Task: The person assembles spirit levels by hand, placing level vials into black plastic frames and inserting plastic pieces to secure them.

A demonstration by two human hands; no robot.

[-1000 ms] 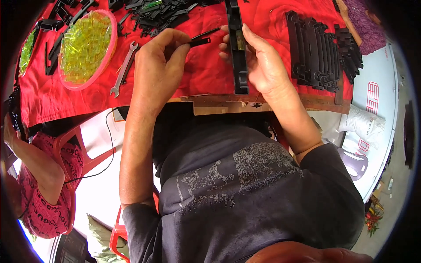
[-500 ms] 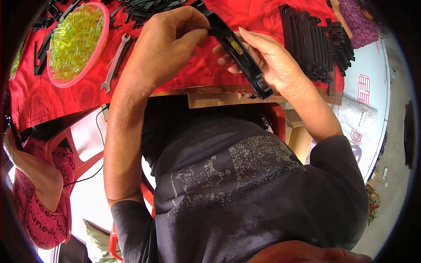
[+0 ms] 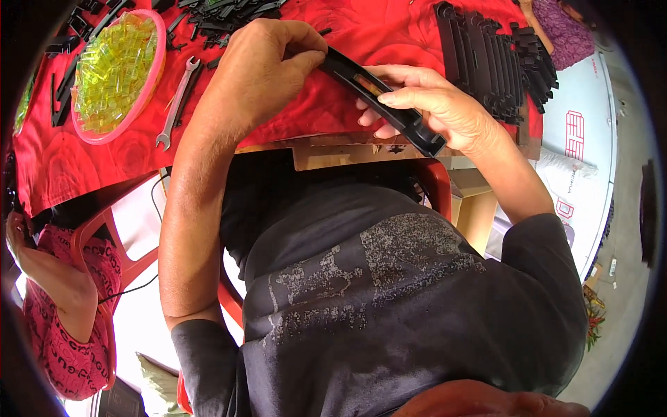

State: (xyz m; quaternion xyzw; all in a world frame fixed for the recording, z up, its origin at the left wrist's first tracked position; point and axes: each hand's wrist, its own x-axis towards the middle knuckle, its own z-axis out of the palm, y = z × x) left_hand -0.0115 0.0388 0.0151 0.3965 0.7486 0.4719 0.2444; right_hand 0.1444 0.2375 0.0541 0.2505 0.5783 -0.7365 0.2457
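Observation:
A long black plastic bar (image 3: pixel 351 78), hollow like a channel, is held aslant over the table's front edge. Its middle has a slot with a small yellowish piece (image 3: pixel 372 86) in it. My right hand (image 3: pixel 448 108) grips the lower half, thumb on top and fingers underneath. At the upper end my left hand (image 3: pixel 267 69) is closed in a pinch. A thin dark tip sticks out past its fingers; whether it belongs to the bar or is a separate piece I cannot tell.
On the red cloth (image 3: pixel 208 104) stands a pink-rimmed basket (image 3: pixel 161 52) of clear yellow pieces. Beside it lies an open-ended wrench (image 3: pixel 177 104). Small black parts (image 3: pixel 226 17) are heaped behind. Similar black bars (image 3: pixel 483 66) are lined up at right. Other people sit at far left and far right.
The bar has shifted slightly down and right and tilted flatter. My right thumb has come down onto its top, covering part of the slot. The left hand keeps its pinch.

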